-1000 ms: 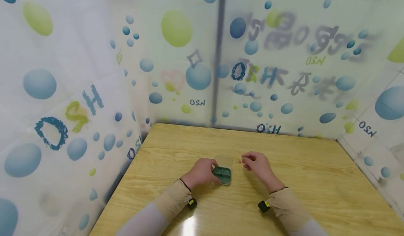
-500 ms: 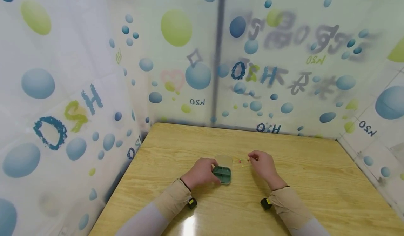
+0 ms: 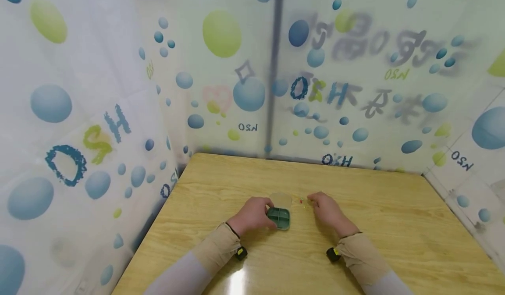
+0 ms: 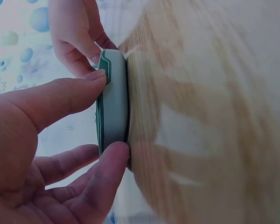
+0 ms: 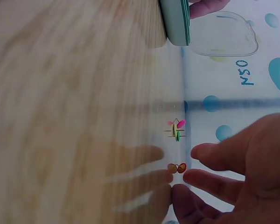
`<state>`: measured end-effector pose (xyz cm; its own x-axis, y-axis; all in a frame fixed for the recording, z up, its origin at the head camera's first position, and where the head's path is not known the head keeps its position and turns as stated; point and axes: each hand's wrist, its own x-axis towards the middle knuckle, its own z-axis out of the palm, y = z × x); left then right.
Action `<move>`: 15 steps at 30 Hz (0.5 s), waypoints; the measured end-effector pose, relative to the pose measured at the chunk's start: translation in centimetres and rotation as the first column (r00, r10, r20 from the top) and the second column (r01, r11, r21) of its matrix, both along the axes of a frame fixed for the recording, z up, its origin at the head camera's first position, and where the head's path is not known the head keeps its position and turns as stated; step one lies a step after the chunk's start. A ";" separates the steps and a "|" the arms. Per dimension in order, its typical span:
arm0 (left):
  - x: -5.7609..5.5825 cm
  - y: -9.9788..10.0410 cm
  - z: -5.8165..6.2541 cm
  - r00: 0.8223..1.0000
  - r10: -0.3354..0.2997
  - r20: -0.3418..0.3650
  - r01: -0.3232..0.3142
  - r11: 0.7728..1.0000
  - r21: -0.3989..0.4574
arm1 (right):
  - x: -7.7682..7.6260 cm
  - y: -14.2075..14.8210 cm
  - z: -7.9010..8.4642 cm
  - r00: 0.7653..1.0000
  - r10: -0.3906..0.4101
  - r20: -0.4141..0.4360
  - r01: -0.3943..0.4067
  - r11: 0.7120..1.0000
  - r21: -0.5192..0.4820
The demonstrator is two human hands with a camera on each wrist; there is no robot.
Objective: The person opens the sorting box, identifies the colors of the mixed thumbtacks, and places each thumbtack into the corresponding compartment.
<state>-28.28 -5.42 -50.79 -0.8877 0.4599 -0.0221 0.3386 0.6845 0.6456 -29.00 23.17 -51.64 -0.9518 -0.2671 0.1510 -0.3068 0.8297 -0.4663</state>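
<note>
My left hand holds a small green pill box by its edge on the table, thumb on the near side. In the left wrist view the thumb presses the box's pale wall and curled fingers support the other end. A clear lid stands open behind the divided compartments. Right of the box lie several tiny coloured pieces. In the right wrist view a pink piece, a green piece and an orange piece show with reflections. My right hand reaches toward them, fingertips apart, right at the orange one.
The wooden tabletop is glossy and reflects the hands. Behind it hangs a patterned curtain with blue and green dots. Each wrist wears a small black camera, one on the left and one on the right.
My right hand shifted right from over the tiny pieces, then slightly back left, its fingers now straighter. My left hand and the box stay in place.
</note>
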 end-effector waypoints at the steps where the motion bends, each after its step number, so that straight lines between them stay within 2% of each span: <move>1: 0.1 0.0 0.0 1.000 0.000 0.003 0.000 1.000 -0.003 | 0.1 0.0 0.0 1.000 0.013 0.002 -0.013 1.000 0.016; 6: 0.2 0.0 0.0 1.000 0.000 0.008 0.000 1.000 -0.001 | 0.2 -0.3 0.1 1.000 0.025 0.013 -0.026 0.999 0.047; 15: 0.0 0.1 0.1 1.000 -0.001 -0.004 0.001 1.000 -0.001 | 0.2 0.0 0.4 0.998 -0.044 0.053 0.042 0.998 0.045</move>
<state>-28.24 -5.34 -50.71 -0.8875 0.4604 -0.0194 0.3413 0.6850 0.6437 -28.78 23.14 -51.22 -0.9690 -0.2307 0.0883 -0.2456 0.8615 -0.4444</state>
